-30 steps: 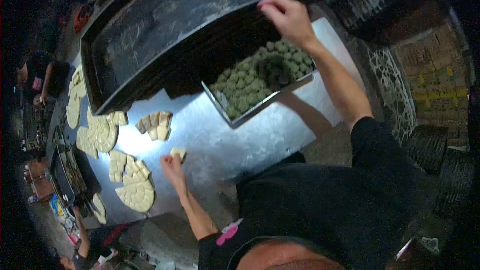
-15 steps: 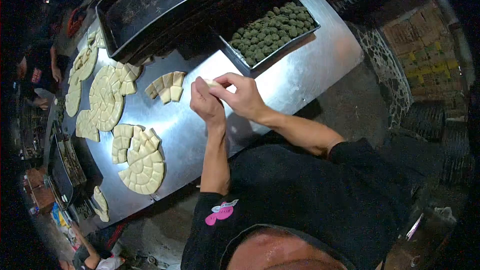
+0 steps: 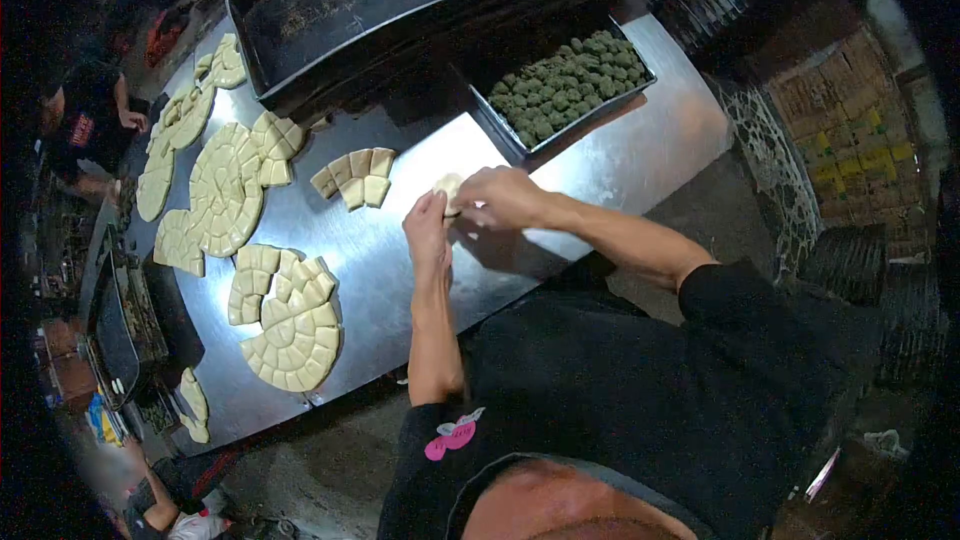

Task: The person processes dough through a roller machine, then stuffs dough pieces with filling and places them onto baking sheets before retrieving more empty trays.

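Dough piece [image 3: 448, 183] over table [image 3: 630, 160], pinched in fingertips of left hand [image 3: 428, 236] and right hand [image 3: 508, 198]. Step, judged: shaping by fingers. Next move calls for light, even pressure.

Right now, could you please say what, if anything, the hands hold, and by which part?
A dough piece, by its edges: the left hand at the near edge, the right hand at the right.
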A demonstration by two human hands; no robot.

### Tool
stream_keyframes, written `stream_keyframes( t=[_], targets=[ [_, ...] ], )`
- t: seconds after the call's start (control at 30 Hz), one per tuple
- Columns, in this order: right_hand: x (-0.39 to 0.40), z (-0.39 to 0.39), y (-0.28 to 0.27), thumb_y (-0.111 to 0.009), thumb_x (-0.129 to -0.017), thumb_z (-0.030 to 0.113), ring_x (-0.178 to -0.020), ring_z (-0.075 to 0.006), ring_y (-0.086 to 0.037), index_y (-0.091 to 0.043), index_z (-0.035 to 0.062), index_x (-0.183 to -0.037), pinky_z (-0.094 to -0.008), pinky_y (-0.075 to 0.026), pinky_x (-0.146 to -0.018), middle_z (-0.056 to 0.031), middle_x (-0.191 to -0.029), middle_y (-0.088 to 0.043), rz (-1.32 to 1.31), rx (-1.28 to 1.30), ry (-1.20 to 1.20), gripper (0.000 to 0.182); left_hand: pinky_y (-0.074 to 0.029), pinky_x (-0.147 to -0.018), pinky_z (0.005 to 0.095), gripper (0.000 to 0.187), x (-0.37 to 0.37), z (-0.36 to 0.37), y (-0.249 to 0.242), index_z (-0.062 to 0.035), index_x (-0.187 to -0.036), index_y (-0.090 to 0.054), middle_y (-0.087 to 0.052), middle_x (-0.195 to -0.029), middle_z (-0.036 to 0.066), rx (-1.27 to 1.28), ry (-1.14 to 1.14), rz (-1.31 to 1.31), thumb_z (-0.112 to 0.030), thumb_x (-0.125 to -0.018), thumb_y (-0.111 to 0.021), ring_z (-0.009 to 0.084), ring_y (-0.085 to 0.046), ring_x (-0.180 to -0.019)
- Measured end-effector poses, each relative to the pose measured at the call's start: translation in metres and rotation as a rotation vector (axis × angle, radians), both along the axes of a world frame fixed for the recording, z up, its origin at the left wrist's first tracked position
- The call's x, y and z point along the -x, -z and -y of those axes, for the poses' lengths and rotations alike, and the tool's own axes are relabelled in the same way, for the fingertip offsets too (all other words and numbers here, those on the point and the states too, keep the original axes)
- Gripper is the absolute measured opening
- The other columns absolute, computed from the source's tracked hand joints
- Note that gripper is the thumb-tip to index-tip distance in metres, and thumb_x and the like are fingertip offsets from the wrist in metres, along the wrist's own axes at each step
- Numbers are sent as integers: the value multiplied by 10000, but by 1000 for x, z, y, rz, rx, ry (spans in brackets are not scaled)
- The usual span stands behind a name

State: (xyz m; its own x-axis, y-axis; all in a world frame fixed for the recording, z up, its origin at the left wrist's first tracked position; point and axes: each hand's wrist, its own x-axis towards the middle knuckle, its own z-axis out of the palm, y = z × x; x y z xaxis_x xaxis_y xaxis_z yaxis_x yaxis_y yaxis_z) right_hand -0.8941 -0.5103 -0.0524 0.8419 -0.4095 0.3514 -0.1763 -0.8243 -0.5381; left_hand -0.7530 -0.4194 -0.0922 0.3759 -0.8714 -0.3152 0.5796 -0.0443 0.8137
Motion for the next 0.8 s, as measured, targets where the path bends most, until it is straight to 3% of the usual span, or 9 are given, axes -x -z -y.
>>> stream_keyframes(
  t=[0.07, 0.2, 0.4, 0.47, 0.53, 0.6, 0.67, 0.73, 0.8],
  targets=[
    [6, 57, -16, -627, -756, 256, -795, -274, -630, -645, 57, -866, -421, -502, -691, -153, -788, -641, -441, -125, 382, 228, -503, -694, 243, 263, -7, -1, 5, 81, -1083, -547, -609, -911, 97, -168, -44, 123, -99, -892, -541, 152, -602, -790],
    [21, 201, 25, -604, -785, 279, -797, -333, -628, -650, 38, -886, -444, -508, -688, -176, -808, -651, -443, 230, 840, 266, -508, -763, 277, 227, -2, 10, -12, 38, -1088, -498, -575, -994, 121, -59, -175, 32, -106, -912, -501, 169, -587, -896],
    [27, 241, 26, -559, -767, 183, -827, -373, -630, -637, 4, -862, -441, -506, -695, -235, -906, -642, -559, -93, 747, 217, -498, -805, 312, 269, 15, 47, -31, 36, -1132, -471, -562, -1066, 131, 32, -199, -106, -124, -917, -503, 195, -575, -947],
    [35, 229, 12, -604, -778, 191, -794, -299, -650, -637, -10, -920, -374, -516, -689, -189, -893, -659, -495, -119, 786, 249, -490, -801, 298, 297, 18, 62, -26, 64, -1127, -511, -579, -1054, 128, -29, -119, -8, -128, -903, -539, 184, -581, -931],
    [45, 210, 5, -639, -810, 171, -804, -201, -641, -609, -26, -1006, -317, -512, -727, -121, -900, -657, 147, -883, 505, 279, -486, -792, 285, 297, 27, 82, -17, 83, -1097, -554, -604, -1007, 118, -76, -108, 45, -127, -888, -568, 173, -593, -894],
    [46, 167, -29, -660, -802, 133, -826, -124, -608, -615, -8, -1031, -255, -493, -755, -69, -905, -648, 182, -1014, 312, 273, -489, -783, 277, 280, 39, 98, -15, 84, -1073, -574, -618, -969, 116, -86, -100, 70, -137, -902, -552, 167, -602, -863],
    [41, 135, -16, -694, -753, 131, -792, -168, -629, -659, 23, -935, -280, -497, -698, -85, -883, -655, 277, -867, 267, 214, -496, -750, 276, 282, 52, 111, -17, 77, -1089, -544, -598, -1005, 113, -22, -95, -17, -150, -929, -500, 155, -588, -864],
    [31, 105, -15, -672, -735, 103, -788, -253, -636, -659, 37, -949, -307, -500, -692, -124, -879, -646, 293, -289, 334, 225, -500, -758, 283, 291, 67, 116, -31, 81, -1091, -537, -593, -999, 113, 5, -120, -41, -161, -945, -466, 162, -587, -863],
    [21, 87, -11, -654, -739, 114, -800, -283, -629, -659, 42, -959, -320, -498, -699, -143, -888, -639, 294, -185, 344, 231, -507, -726, 244, 298, 67, 114, -32, 83, -1101, -549, -617, -946, 102, 108, -193, -101, -160, -943, -479, 159, -604, -807]
  ],
)
